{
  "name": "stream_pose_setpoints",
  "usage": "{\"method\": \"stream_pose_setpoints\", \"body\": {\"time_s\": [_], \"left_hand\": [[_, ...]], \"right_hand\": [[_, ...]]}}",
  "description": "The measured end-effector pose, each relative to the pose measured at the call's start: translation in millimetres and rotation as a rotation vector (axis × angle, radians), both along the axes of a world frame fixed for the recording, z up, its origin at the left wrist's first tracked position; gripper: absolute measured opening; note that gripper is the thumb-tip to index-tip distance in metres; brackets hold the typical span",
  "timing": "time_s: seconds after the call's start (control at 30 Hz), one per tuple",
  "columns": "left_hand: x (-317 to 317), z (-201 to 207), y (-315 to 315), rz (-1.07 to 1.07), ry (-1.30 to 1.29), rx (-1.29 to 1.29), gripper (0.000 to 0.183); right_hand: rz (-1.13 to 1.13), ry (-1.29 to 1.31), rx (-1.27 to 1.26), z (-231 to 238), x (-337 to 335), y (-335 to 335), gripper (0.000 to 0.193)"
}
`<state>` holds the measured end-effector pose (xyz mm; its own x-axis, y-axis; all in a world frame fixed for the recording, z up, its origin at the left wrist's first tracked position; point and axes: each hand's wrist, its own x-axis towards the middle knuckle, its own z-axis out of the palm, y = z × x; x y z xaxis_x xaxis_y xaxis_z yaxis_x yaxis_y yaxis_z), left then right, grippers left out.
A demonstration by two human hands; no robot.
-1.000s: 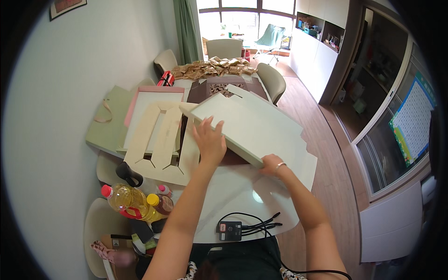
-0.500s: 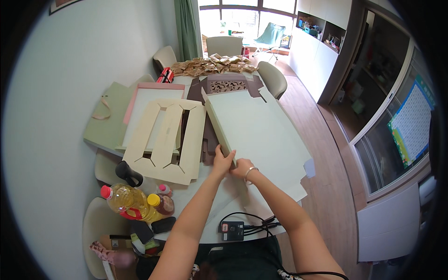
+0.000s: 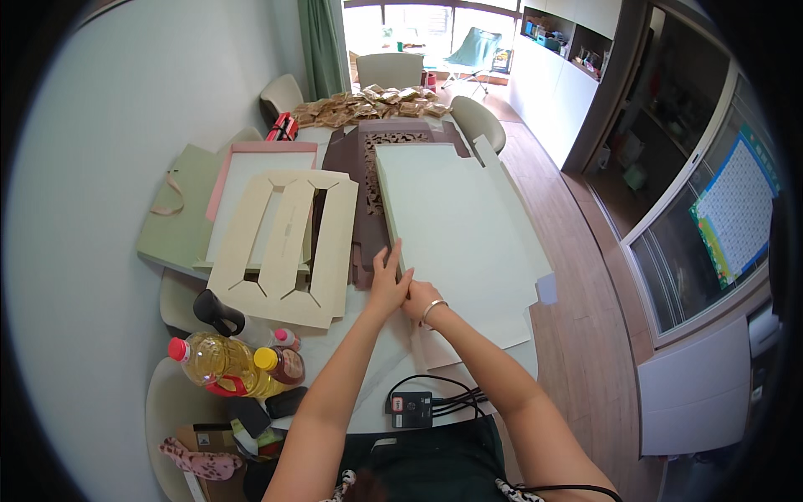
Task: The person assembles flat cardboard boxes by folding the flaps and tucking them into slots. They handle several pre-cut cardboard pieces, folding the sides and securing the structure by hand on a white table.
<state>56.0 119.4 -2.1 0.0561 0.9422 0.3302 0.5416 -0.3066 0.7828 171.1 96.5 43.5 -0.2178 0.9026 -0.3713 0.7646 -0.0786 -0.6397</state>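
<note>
A large flat cardboard box blank, white on its upper face, lies on the right half of the table. Along its left edge a narrow beige side strip is folded. My left hand is at the near part of that edge, with fingers stretched out and apart and the thumb toward the other hand. Right beside it, my right hand, with a bracelet at the wrist, is closed on the blank's near left corner. Its fingertips are partly hidden.
Left lie a cream slotted cardboard insert, a pink-rimmed box and a green gift bag. Brown patterned cardboard lies under the blank. Near me stand an oil bottle, a brown jar and a black cabled device. Small packets cover the far end.
The blank's raised left strip now shows much narrower. My left fingers have gone from wrapped round the strip to stretched out along the edge. The view has shifted slightly.
</note>
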Motion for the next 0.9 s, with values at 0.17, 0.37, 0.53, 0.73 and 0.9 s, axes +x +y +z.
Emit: {"method": "stream_pose_setpoints", "body": {"time_s": [0.17, 0.37, 0.53, 0.73, 0.9], "left_hand": [[-22, 36, -23, -0.34, 0.462, 0.181, 0.038], [-29, 37, -30, -0.519, 0.232, -0.124, 0.035], [-33, 36, -26, -0.564, 0.297, -0.141, 0.027], [-33, 34, -19, -0.662, 0.378, -0.092, 0.029], [-33, 45, -10, -0.674, 0.429, -0.117, 0.039]], "right_hand": [[-0.013, -0.093, 0.064, -27, 0, -2, 0.037], [0.201, 0.021, 0.133, -37, 12, -11, 0.062], [0.358, 0.034, 0.079, -22, 36, -38, 0.071], [0.458, -0.039, 0.118, -24, 42, -43, 0.055], [0.45, -0.093, 0.089, -17, 31, -33, 0.044]]}}
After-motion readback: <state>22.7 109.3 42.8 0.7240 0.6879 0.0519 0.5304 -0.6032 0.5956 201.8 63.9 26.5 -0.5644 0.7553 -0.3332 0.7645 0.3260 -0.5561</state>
